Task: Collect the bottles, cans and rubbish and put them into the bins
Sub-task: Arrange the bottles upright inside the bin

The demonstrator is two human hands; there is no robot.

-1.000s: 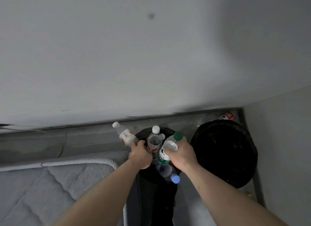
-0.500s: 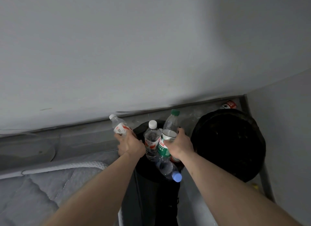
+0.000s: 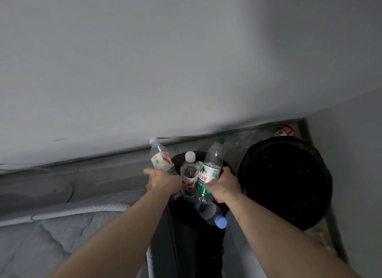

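1. Dim corner of a room: pale wall (image 3: pixel 186 60) above, a grey floor strip along its foot, a quilted mattress (image 3: pixel 41 236) at lower left.
2. Both hands are out over the small bin (image 3: pixel 222 212), the dark one straight ahead. Each is closed round bottles.
3. The left hand (image 3: pixel 164 183) has its fingers curled round a red-label bottle (image 3: pixel 161 158), white cap up and tilted left toward the wall. A second bottle (image 3: pixel 189 174) stands near upright just beside that hand; whether the left hand also grips it I cannot tell.
4. The right hand (image 3: pixel 224 186) grips the green-label bottle (image 3: pixel 210 168) low on its body, green cap pointing up and slightly right.
5. Below that hand a blue-cap bottle (image 3: pixel 210 212) points cap down toward the camera, over the bin's near rim. Whether the hand holds it or it rests on the bin is hidden.
6. The key relation: the bin mouth sits directly under both grips, and the bottles' long axes run roughly up and down. My read is that opening the fingers would drop them in, the blue-cap one being most likely to slip outside.
7. To the right, just beside, stands a big bin (image 3: pixel 285 180), wide black mouth, nearer the right hand.
8. Behind it in the corner lies a red can (image 3: pixel 286 130), not yet collected.
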